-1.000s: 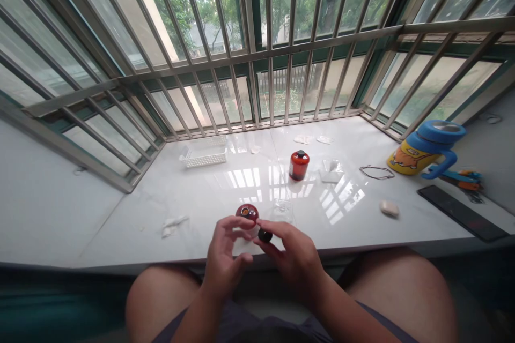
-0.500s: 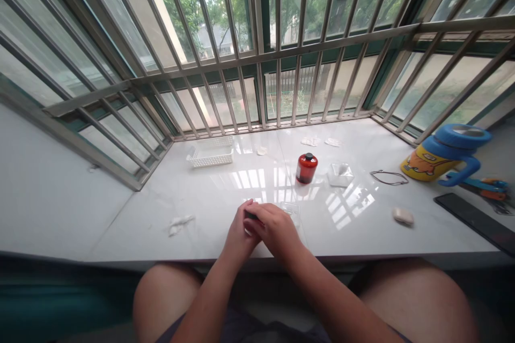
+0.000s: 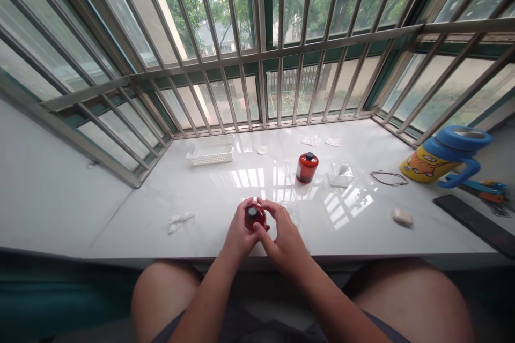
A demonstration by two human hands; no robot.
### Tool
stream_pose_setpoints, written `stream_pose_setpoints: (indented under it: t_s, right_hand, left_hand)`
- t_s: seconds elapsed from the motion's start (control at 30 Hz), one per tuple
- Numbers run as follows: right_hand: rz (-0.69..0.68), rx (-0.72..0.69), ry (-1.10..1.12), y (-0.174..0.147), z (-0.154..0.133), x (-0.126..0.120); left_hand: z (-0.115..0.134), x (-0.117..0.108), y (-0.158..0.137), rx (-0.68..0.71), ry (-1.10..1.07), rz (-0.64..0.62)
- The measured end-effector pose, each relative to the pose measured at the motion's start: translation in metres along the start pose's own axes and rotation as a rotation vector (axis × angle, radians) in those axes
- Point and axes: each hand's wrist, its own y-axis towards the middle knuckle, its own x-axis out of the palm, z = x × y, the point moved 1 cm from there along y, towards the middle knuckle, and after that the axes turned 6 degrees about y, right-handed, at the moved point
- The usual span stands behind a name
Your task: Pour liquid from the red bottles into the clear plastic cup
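A small dark red bottle with a black cap is between my two hands, over the front part of the white tabletop. My left hand wraps round its left side. Curved about the right side is my right hand, its thumb and fingertips touching the bottle and a gap showing at the palm. The lower part of the bottle is hidden by my fingers. A clear plastic piece lies just behind my right hand. Farther back stands a second red bottle, also black-capped.
A white basket sits back left and a crumpled tissue front left. To the right are a clear tray, a cord loop, a beige object, a blue-yellow jug and a black phone. Window bars stand behind.
My right hand has lifted off the top of the bottle and opened out to its right side, so the black cap and red shoulder now show. My left hand stays round it.
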Motion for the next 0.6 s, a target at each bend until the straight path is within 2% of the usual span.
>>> stream_pose_setpoints:
  t_s: [0.1,0.2,0.27,0.43,0.6]
  right_hand:
    - [-0.02,0.092,0.055,-0.002,0.003,0.003]
    - [0.113,0.18,0.035,-0.007,0.006,0.001]
    - [0.145,0.189,0.052,-0.009,0.007,0.001]
    - [0.003,0.153,0.134,-0.011,0.006,0.005]
    - [0.096,0.206,0.109,-0.014,0.006,0.005]
  left_hand:
    - [0.002,0.0,-0.001,-0.011,0.007,-0.008]
    - [0.004,-0.003,-0.001,0.007,0.151,0.016]
    - [0.004,-0.004,0.0,0.015,0.187,0.018]
    - [0.001,-0.001,0.0,0.017,0.046,-0.005]
    - [-0.001,-0.003,-0.001,0.018,0.135,0.004]
